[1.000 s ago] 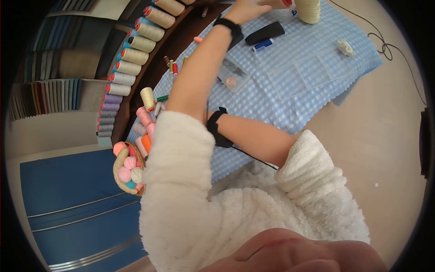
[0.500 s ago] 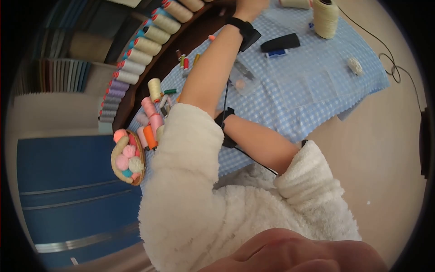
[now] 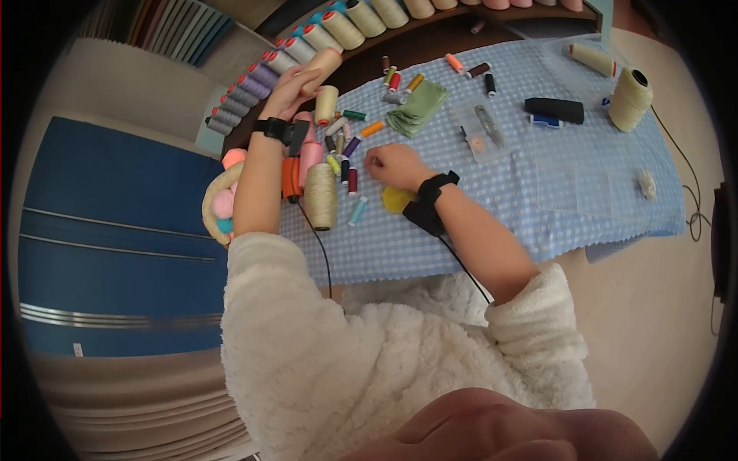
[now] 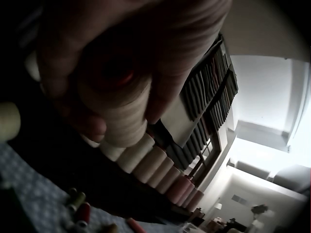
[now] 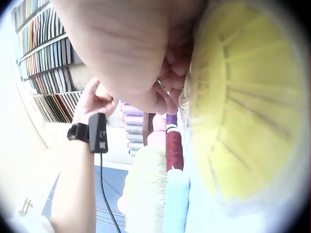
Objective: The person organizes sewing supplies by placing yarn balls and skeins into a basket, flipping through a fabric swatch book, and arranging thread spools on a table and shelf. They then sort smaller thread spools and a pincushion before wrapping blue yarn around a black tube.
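Note:
My left hand (image 3: 290,91) is raised at the left end of the spool rack, fingers and thumb around a pale peach cone of thread (image 3: 324,67). The left wrist view shows the cone (image 4: 127,116) between fingers and thumb, its red base toward the palm. My right hand (image 3: 400,166) lies low over the checked cloth (image 3: 477,207) with curled fingers, beside small spools such as a dark red one (image 3: 353,181). A thin green bit shows at its fingers in the right wrist view; whether they hold it is unclear. A round yellow pincushion (image 5: 252,102) is by that wrist.
Cones line the rack (image 3: 492,15) behind the cloth. A basket of yarn balls (image 3: 211,196) stands at the left, near a large cream cone (image 3: 320,198). Farther right are a green cloth (image 3: 417,107), clear boxes (image 3: 484,132), a black case (image 3: 555,110) and another cream cone (image 3: 630,100).
The head view has swung left. My left hand has come back from the table's far side to the rack's left end, now holding the peach cone. My right hand has come out from behind the left arm.

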A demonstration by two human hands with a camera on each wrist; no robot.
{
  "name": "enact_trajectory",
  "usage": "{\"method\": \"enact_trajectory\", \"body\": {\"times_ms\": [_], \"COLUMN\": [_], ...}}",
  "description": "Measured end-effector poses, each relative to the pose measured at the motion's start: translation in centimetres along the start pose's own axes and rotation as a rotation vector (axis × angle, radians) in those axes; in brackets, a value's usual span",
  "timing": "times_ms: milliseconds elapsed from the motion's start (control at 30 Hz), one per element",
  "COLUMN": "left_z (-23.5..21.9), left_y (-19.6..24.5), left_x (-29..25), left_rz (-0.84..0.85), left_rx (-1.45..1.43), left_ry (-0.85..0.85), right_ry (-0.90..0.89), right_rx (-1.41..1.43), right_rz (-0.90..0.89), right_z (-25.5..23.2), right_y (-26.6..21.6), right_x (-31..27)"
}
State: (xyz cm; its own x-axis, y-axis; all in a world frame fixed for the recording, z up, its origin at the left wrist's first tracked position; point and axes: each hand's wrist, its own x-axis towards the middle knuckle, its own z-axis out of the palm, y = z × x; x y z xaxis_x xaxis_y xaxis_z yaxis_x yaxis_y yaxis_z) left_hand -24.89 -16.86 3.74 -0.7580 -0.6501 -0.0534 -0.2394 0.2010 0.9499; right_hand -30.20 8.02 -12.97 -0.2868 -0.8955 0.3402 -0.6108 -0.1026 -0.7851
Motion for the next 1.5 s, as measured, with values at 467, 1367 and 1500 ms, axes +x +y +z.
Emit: {"method": "enact_trajectory", "body": {"times_ms": [467,1367,1500], "left_z": [-16.4,-14.8,-20.5], "left_y": [-5.4,-7.7,-7.6], "left_x": [11.8,3.4,5.2], "left_rz": [0.104,0.230,0.046], "left_rx": [1.009,0.360,0.553], "left_ry": [0.725,0.568,0.643], "right_ry": [-0.032,-0.039,-0.046], "right_rx": [0.069,0.029,0.037], "right_rz": [0.036,0.034,0.040], "right_z": [-0.7,-0.6,-0.8], "right_y": [-0.6,-0.5,-0.4], "right_x": [0.1,0.0,0.0]}}
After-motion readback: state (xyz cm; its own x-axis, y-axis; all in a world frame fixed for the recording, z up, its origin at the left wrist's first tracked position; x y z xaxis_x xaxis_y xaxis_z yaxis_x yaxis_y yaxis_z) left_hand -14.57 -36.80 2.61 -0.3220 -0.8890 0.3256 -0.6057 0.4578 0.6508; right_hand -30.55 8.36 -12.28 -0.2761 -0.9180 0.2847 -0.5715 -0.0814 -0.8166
